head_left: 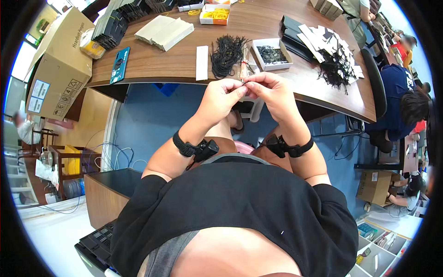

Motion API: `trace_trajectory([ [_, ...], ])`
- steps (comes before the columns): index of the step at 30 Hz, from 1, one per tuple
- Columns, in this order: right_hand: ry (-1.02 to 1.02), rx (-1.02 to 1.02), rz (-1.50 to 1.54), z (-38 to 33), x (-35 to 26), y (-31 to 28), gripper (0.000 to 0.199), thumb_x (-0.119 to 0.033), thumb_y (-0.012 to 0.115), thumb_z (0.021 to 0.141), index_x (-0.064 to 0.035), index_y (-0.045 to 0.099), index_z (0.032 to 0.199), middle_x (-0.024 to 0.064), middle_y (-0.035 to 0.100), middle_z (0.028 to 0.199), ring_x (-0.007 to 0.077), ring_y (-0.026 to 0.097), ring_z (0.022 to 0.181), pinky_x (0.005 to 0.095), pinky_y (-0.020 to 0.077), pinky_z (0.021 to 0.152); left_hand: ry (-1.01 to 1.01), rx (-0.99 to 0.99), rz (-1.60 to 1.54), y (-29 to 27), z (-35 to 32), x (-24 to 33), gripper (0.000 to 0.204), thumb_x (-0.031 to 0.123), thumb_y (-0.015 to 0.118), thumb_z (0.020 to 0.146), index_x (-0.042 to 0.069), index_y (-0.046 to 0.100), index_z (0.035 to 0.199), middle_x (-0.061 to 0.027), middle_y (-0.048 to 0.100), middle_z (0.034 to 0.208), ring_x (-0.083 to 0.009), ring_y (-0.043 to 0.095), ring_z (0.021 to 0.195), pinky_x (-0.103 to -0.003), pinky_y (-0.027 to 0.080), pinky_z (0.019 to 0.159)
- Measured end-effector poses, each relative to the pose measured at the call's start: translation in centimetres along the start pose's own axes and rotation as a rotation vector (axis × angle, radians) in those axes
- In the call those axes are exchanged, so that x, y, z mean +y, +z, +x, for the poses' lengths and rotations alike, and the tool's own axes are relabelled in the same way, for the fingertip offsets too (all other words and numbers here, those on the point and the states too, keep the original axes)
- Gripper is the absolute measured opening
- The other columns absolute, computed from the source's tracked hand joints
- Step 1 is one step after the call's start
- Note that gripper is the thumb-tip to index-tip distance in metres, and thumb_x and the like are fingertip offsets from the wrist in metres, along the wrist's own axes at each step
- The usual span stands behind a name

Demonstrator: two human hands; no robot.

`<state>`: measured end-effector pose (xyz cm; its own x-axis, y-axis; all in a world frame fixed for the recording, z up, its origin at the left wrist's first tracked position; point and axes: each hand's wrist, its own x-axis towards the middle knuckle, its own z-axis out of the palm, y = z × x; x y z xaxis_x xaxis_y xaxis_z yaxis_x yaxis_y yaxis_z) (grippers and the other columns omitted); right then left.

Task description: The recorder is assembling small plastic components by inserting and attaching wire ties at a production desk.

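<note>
Hands (220, 98) together, pinched on small dark item (244, 83), mostly hidden; black cords (227, 56) nearby, thin, tangled.

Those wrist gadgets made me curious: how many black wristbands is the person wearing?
2: the left wristband on the left wrist, the right wristband on the right.

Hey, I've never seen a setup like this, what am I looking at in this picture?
There's no robot here: a wide fisheye camera on someone's head looks down, so straight edges bend. The bare left hand and right hand meet by the near edge of a brown desk, seemingly pinching a small thing, too tiny to identify. On the desk are a bundle of black cords, an open white box of dark pieces, a flat white strip and, farther back, a small box of yellow pieces.
</note>
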<state>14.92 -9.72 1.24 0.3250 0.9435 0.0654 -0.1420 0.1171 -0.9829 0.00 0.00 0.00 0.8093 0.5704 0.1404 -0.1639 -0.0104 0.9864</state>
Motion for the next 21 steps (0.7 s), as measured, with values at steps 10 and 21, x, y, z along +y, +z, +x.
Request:
trace_trajectory([
  [10,0.191,-0.078,0.447,0.3,0.5,-0.1,0.013,-0.008,0.064,0.089,0.0006,0.063,0.099,0.0045,0.064,0.082,0.0091,0.06,0.068,0.0219,0.0495,0.064,0.025,-0.017,-0.087,-0.6,0.4,-0.1,0.011,0.008,0.062,0.088,-0.001,0.068,0.091,-0.0042,0.067,0.083,-0.0077,0.059,0.075,-0.02,0.046,0.067],
  [21,-0.896,-0.081,-1.122,0.4,-3.2,-0.2,0.036,-0.008,0.074,0.073,-0.0094,0.068,0.109,0.0093,0.065,0.103,0.0252,0.061,0.087,0.0343,0.0474,0.078,-0.208,-0.045,-0.271,-1.7,-0.2,1.3,0.011,0.011,0.064,0.087,0.002,0.067,0.082,0.0002,0.061,0.071,-0.0013,0.038,0.049,-0.017,0.027,0.045],
])
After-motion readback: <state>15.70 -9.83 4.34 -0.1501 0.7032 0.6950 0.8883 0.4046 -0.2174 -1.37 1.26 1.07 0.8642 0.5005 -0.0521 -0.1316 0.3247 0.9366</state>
